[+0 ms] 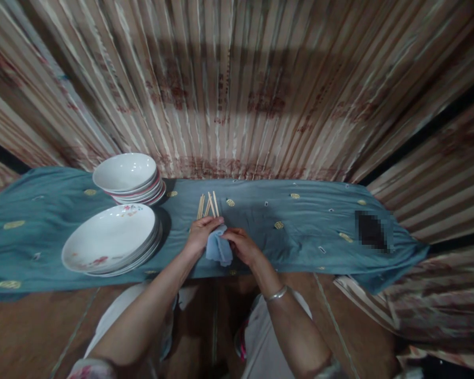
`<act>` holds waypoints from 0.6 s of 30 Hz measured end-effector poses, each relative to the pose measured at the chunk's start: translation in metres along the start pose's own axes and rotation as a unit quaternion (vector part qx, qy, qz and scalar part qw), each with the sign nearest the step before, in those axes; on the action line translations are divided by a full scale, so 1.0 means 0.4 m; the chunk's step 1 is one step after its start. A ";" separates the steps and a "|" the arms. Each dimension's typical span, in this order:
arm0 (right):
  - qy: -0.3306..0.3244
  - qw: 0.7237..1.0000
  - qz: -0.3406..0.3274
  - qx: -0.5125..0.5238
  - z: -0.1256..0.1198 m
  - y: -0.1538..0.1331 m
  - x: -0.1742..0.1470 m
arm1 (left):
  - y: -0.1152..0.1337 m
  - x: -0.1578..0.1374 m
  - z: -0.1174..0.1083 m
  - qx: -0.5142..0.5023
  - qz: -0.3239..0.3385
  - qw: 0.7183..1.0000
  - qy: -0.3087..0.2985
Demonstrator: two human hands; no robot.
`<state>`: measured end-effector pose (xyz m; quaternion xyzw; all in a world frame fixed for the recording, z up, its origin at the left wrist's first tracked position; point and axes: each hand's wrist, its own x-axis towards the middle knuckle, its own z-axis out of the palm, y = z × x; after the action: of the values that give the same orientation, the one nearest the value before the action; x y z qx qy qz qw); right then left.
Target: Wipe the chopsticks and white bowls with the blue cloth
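My left hand is closed around a bunch of wooden chopsticks, whose light tips fan out past the fingers over the cloth-covered table. The lower ends of the sticks are hidden by the hand and by a light blue cloth. That cloth hangs bunched between both hands. On its right side, my right hand pinches it with thumb and fingers, close against the left hand. Whether every stick is in the left hand or some lie on the table, I cannot tell.
A stack of white bowls stands at the back left of the table with the teal pineapple-print cover. In front of it is a stack of floral plates. A dark pixelated patch lies at the right. Pleated curtains hang behind.
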<state>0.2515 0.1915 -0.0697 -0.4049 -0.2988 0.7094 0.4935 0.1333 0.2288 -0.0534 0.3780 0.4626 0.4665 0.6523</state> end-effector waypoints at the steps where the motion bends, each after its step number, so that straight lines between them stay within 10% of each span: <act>1: 0.003 1.000 0.001 0.002 0.001 -0.003 0.001 | 0.002 -0.004 0.000 -0.012 0.000 1.000 0.001; 18: -0.047 0.994 0.043 -0.086 -0.015 0.041 -0.018 | 0.054 0.008 -0.049 -0.034 0.024 0.998 0.040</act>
<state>0.2505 0.1793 -0.0840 -0.4248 -0.3640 0.7198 0.4111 0.1096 0.2392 -0.0400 0.3478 0.4626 0.5124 0.6344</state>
